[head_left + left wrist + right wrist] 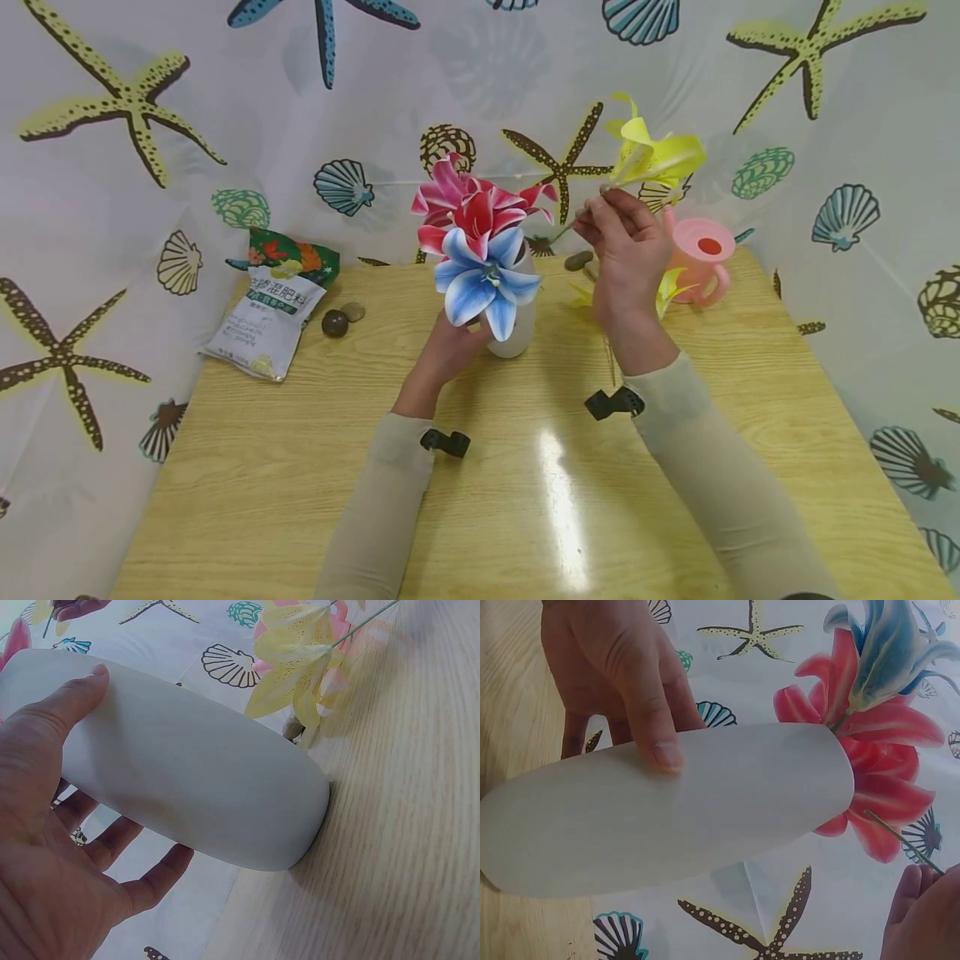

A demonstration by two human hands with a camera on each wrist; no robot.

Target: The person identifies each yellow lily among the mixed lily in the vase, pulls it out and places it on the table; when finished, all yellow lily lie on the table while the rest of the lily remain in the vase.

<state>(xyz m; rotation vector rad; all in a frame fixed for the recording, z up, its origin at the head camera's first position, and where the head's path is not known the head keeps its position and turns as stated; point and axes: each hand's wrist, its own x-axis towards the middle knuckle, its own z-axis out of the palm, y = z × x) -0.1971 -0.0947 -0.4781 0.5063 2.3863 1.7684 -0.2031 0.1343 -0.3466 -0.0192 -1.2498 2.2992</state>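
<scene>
A tall white vase (516, 333) stands upright on the table, holding a blue lily (487, 283), a red lily (480, 215) and a pink lily (444, 196). My left hand (452, 348) grips its side, thumb across one face and fingers round the other in the left wrist view. Up to the right of the vase, my right hand (630, 250) pinches the thin green stem of a yellow lily (656, 158). That stem's free end points toward the vase mouth, apart from it; in the right wrist view the stem (896, 832) shows beside the red petals.
Behind my right forearm lie more yellow lilies (296, 664) on the table (487, 517). A pink watering can (693, 262) stands at the back right. At the left are a fertilizer bag (262, 321) and two stones (335, 323). Another dark stone (577, 261) lies behind the vase.
</scene>
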